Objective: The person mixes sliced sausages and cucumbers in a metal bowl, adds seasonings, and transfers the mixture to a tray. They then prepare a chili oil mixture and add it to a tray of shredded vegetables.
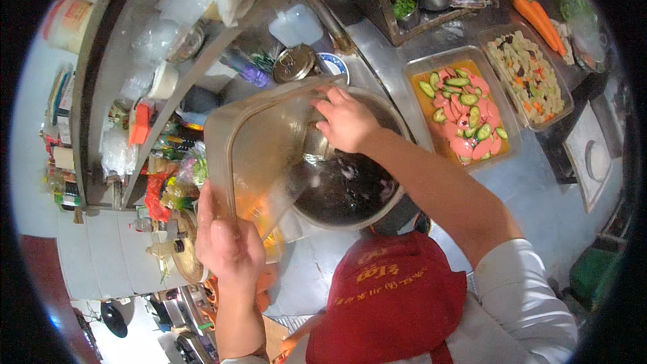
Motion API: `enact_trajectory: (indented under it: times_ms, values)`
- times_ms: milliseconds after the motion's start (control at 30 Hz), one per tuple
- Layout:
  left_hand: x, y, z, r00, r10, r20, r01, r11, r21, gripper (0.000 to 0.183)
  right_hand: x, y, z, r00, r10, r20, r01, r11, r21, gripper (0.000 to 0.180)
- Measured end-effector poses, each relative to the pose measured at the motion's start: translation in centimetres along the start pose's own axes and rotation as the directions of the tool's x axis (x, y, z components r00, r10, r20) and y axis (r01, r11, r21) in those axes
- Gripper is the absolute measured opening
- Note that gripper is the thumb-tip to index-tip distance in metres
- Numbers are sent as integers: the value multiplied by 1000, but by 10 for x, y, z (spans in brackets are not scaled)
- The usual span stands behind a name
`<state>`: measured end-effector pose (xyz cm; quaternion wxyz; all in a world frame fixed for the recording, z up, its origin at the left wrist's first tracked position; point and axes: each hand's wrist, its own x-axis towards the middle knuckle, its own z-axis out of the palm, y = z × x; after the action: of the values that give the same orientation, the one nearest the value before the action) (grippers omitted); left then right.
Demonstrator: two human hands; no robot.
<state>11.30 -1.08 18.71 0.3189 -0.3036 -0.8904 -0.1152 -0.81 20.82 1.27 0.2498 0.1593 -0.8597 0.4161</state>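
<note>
My left hand (230,242) grips the near-left edge of a clear rectangular plastic container (218,144), which is tilted on its side. The container hangs over the left part of a large round metal basin (402,194). Dark liquid (349,197) with a few pale pieces lies in the basin. At the far right end of the container is my right hand (349,121), its fingers bent and somewhat apart. Whether those fingers grip the container is unclear. Beneath them, a shiny metal object (317,141) shows only in part.
Right of the basin stand a tray of pink slices and cucumber (465,111) and a tray of diced vegetables (525,76). Carrots (541,23) lie beyond. A lidded metal pot (294,63) and a blue-rimmed plate (332,64) stand behind. Bottles and bags crowd the left shelves (151,136).
</note>
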Motion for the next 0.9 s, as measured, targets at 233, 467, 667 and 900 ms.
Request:
enact_trajectory:
  times_ms: [233,467,667,900]
  values:
    - [18,-9,-12,1000,-7,-13,8,998,67,18,-25,-15,50,898,-202,390,228,974,-21,40]
    - [-7,-39,-8,972,-225,-74,218,972,-90,11,-64,-29,68,830,-224,511,290,956,-52,30]
    - [-10,-57,-14,927,-349,-136,334,935,-118,46,-62,-34,55,933,-156,325,175,984,-29,13]
    - [-100,-172,-51,501,-840,-207,708,536,-460,26,-69,-28,-14,932,99,349,-21,975,-221,27]
